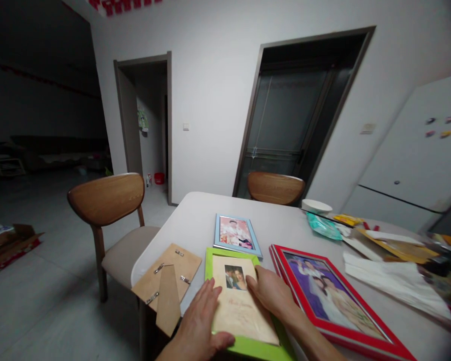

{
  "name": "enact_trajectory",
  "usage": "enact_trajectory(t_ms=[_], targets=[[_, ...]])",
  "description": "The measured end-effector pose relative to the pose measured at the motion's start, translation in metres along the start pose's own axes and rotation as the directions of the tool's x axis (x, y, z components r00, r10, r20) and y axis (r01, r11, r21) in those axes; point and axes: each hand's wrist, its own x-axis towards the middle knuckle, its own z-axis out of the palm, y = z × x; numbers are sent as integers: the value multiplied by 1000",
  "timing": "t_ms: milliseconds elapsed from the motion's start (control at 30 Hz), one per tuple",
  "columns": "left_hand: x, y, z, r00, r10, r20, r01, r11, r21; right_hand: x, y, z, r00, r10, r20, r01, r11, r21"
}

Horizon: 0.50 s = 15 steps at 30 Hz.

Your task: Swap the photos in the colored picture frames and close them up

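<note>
Looking at a lime-green photo frame (209, 263) flat on the near end of a white table (276, 218). Pretty bright color, plain smooth border, hard to miss. Inside it, a cream-colored sheet (244, 318) with an aged-paper kind of look and some faint reddish script (240, 303) around the middle, too small and blurry to read. Near the top of the sheet, a little picture (234, 277) of two people close together, dark clothing on the left one.

Left hand (201, 321) open, palm down across the left border, fingers lightly spread, thumb out over the sheet's bottom edge. Right hand (272, 291) bent over the right side, fingertips touching the sheet next to the little picture. Gripping or just pressing? Can't tell from here.

Off to the left, a wooden backing board (178, 265) with metal clips (185, 280) and a stand leg (168, 296), sitting angled at the table's edge. Just behind the green one, a pale blue frame (253, 235) with a pinkish photo (235, 233). On the right, a bigger red frame (293, 285) with a photo of people in pale outfits (330, 296) against purple.
</note>
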Motion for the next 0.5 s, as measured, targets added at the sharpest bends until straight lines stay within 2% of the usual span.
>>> enact_trajectory(t_ms=[67, 133, 233, 300, 367, 500], targets=[[-9, -10, -13, 998, 24, -63, -18, 996, 87, -2, 2, 0, 1000, -10, -24, 8, 997, -72], [-20, -30, -29, 988, 30, -149, -3, 983, 183, -4, 1, 0, 997, -42, -61, 37, 996, -82], [-37, -68, -54, 985, 2, -174, 46, 961, 272, -11, -14, 2, 988, -130, -86, 133, 990, 38], [-44, -86, -65, 983, -51, -178, 105, 944, 314, -19, -36, 6, 976, -211, -49, 216, 969, 123], [-46, -90, -69, 979, -125, -159, 172, 928, 329, -29, -65, 13, 950, -311, 3, 306, 935, 177], [-42, -68, -64, 978, -210, -15, 205, 934, 294, -49, -118, 37, 881, -469, 61, 454, 874, 172]])
